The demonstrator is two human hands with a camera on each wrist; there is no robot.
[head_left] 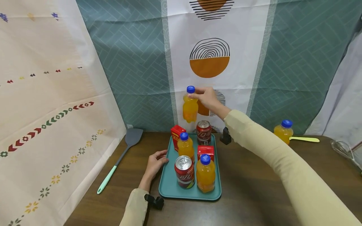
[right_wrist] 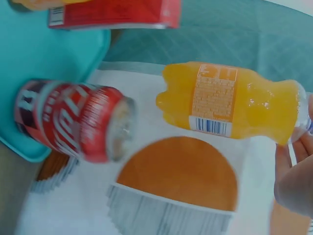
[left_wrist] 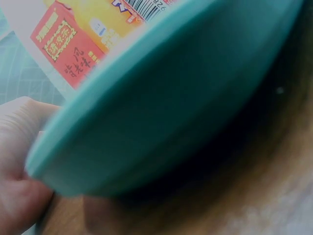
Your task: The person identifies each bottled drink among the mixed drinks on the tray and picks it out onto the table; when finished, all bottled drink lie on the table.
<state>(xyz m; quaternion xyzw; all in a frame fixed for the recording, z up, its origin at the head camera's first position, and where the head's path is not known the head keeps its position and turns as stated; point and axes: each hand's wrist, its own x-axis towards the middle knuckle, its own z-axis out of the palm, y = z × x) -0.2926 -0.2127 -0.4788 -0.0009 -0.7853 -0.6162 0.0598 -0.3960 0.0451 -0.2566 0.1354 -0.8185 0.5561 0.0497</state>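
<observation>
My right hand (head_left: pixel 207 99) pinches an orange drink bottle (head_left: pixel 190 108) by its neck, just under the blue cap, and holds it upright in the air above the back of the teal tray (head_left: pixel 169 185). The right wrist view shows this bottle (right_wrist: pixel 220 100) beside a red soda can (right_wrist: pixel 73 120). At the tray's left rim, my left hand (head_left: pixel 155 163) grips the edge; its fingers are partly hidden in the left wrist view. On the tray stand two orange drink bottles (head_left: pixel 205 175), two red soda cans (head_left: pixel 184 174) and two red drink cartons (head_left: pixel 176 135).
A spatula (head_left: pixel 120 160) with a mint handle lies left of the tray. Behind the right forearm stands another orange drink bottle (head_left: pixel 283 131), near a yellow-green handle (head_left: pixel 305 139). A whisk (head_left: pixel 343 150) lies at the far right. Patterned cloth (head_left: pixel 135 69) hangs behind the table.
</observation>
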